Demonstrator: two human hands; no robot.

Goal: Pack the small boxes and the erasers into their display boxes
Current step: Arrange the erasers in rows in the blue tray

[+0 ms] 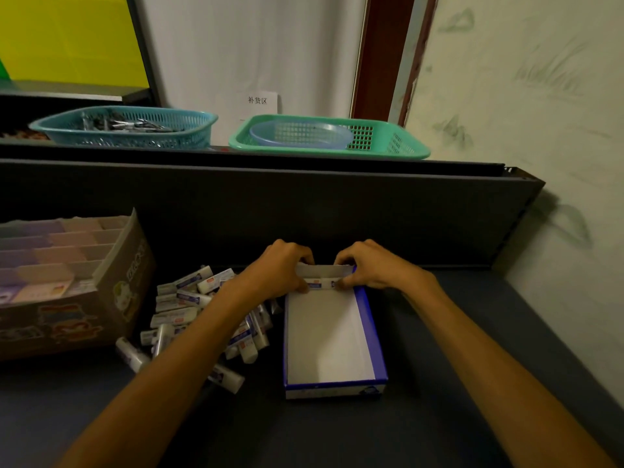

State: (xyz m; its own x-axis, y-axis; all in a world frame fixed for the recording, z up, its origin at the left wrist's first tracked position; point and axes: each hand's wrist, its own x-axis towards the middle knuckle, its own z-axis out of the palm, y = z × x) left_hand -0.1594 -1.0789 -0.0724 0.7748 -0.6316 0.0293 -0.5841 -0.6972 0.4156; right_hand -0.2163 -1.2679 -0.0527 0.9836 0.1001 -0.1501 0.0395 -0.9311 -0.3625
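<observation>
Head view: at far left we see a brown display carton (67, 282) standing on the dark desk (439, 417), its rows of dividers already holding small boxes (44, 292) in pale colours. Just right of it lies a loose heap of wrapped erasers (182, 305), white with blue bands, some overlapping and partly hidden under the left forearm. Our left hand (277, 270) reaches over that heap to the far end of the blue-and-white display box (369, 332), its grip curled, fingertips pinching one end of a single eraser (319, 284). The right hand (371, 265) meets it from the other side, its grip likewise curled and pinching the eraser's other end, fingers hooked over the box's raised back flap. That eraser lies crosswise inside the box against the far wall; the rest of the white floor shows bare. On the shelf behind, a blue basket (125, 128) sits left of a green basket (388, 143).
</observation>
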